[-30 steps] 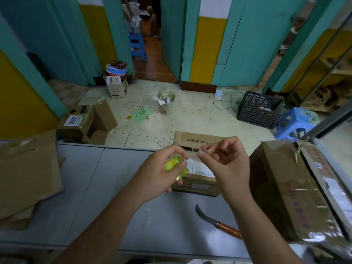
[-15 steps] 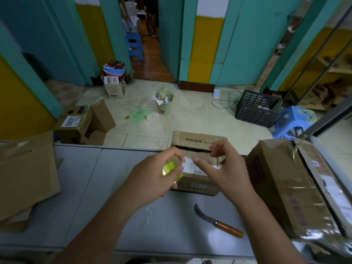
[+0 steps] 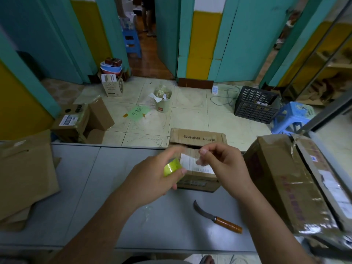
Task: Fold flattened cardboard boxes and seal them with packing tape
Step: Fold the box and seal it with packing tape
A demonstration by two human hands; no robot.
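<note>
Yellow-green tape roll (image 3: 172,168) held over the small box (image 3: 198,139), free end pinched: sealing step.
Left grip (image 3: 152,180) curls round the roll and right grip (image 3: 226,168) pinches the tape end (image 3: 201,161). The box sits at twelve o'clock by the far edge of the bench (image 3: 95,178). Next, probably, lay the strip along its seam. Large box (image 3: 285,187) crowds three o'clock and a knife (image 3: 217,218) lies at five. There is room toward eight.

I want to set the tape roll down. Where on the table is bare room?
Bare table lies between the flattened cardboard at left and the left hand, and near the front edge left of the knife. The right is crowded: small box, knife, large box.
</note>
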